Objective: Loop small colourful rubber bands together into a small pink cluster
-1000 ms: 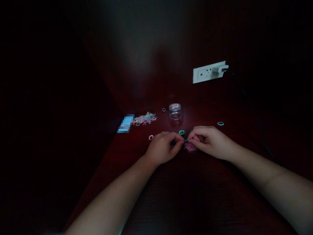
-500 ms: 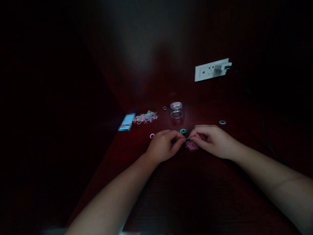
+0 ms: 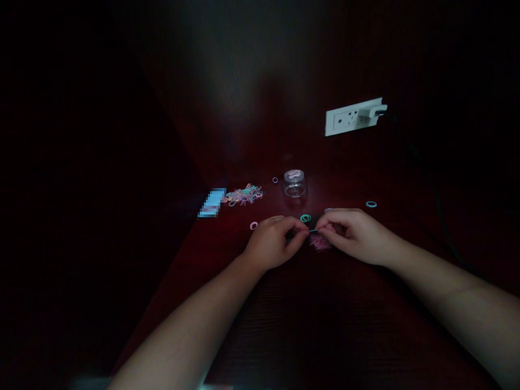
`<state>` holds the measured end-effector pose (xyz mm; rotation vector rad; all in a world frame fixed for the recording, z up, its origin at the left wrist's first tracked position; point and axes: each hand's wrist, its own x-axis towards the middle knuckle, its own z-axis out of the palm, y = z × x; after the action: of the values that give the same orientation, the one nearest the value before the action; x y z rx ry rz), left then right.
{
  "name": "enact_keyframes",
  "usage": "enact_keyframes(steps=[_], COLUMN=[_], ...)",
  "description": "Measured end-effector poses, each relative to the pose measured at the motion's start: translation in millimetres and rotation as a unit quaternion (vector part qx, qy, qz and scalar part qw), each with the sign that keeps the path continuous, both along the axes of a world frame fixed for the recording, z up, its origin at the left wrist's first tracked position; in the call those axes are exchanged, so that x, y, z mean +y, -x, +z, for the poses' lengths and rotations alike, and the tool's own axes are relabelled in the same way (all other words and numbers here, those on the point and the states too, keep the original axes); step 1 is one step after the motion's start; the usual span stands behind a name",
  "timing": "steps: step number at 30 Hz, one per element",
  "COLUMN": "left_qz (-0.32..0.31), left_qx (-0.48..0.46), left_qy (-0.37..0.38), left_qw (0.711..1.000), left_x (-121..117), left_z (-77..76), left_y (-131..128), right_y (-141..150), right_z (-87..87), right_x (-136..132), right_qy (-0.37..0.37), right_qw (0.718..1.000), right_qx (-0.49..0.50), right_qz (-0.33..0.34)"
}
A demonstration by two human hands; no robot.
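Between the fingertips of my left hand (image 3: 276,241) and my right hand (image 3: 353,234) a small light-blue hair tie (image 3: 312,231) is pinched, one end in each hand. Just below it lies a little heap of pink hair ties (image 3: 320,242), partly covered by my right fingers. Green hair ties (image 3: 305,218) rest behind the gap between my hands. To the left of my left hand is a pink hair tie (image 3: 254,225). A light-purple one (image 3: 328,209) shows in part behind my right hand.
A clear lidded jar (image 3: 294,184) stands behind my hands. Left of it are a mixed pile of hair ties (image 3: 246,194) and a blurred-out phone-like rectangle (image 3: 212,203). A blue hair tie (image 3: 371,204) lies at right. The wall socket (image 3: 353,117) holds a plug with a cable.
Both hands keep their pinch on the light-blue hair tie, and slightly more of it shows between the fingertips. The whole view has shifted very slightly.
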<state>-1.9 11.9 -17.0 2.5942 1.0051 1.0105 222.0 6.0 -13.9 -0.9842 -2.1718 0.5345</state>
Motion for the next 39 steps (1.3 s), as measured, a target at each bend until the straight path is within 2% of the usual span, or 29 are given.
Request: enact_keyframes(steps=[23, 28, 39], left_qz=[-0.007, -0.025, -0.030], left_qx=[0.000, -0.003, 0.005], left_qy=[0.011, 0.028, 0.005], left_qw=[1.000, 0.999, 1.000], left_x=[-2.2, -4.9, -3.8], left_z=[3.0, 5.6, 6.3], left_y=[1.3, -1.0, -1.2], right_y=[0.5, 0.5, 0.0], right_z=[2.7, 1.5, 3.5], right_x=[-0.5, -0.2, 0.1], right_qy=[-0.004, -0.009, -0.023], right_qw=[1.000, 0.999, 0.999], right_qx=[-0.005, -0.020, -0.018], right_qz=[0.021, 0.028, 0.040])
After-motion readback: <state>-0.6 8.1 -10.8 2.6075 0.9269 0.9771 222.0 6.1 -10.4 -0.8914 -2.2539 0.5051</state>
